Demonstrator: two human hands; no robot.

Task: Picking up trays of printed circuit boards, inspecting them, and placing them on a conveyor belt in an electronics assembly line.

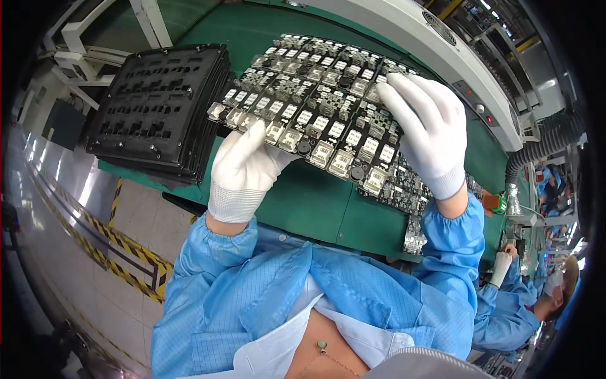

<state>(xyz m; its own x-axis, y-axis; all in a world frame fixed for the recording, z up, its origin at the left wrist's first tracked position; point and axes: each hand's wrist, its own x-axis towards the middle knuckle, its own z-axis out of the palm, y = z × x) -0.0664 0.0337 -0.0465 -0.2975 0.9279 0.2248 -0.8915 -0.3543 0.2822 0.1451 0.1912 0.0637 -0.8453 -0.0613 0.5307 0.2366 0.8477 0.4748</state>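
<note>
Holding a panel of small circuit boards (315, 101) above the green tabletop (315, 208), the person wears white gloves and blue sleeves. The left hand (243, 167) pinches the panel's near edge, thumb on top, its grip pressed together on the board. The right hand (426, 129) lies flat over the panel's right end with fingers spread across the components; whether its thumb clamps underneath cannot be told. The panel tilts, its far end reaching toward a grey machine housing (442, 44). A stack of black trays (158, 107) sits just left of it. More boards (410, 186) lie beneath the right wrist. A co-worker's gloved hand (502, 265) shows at lower right.
</note>
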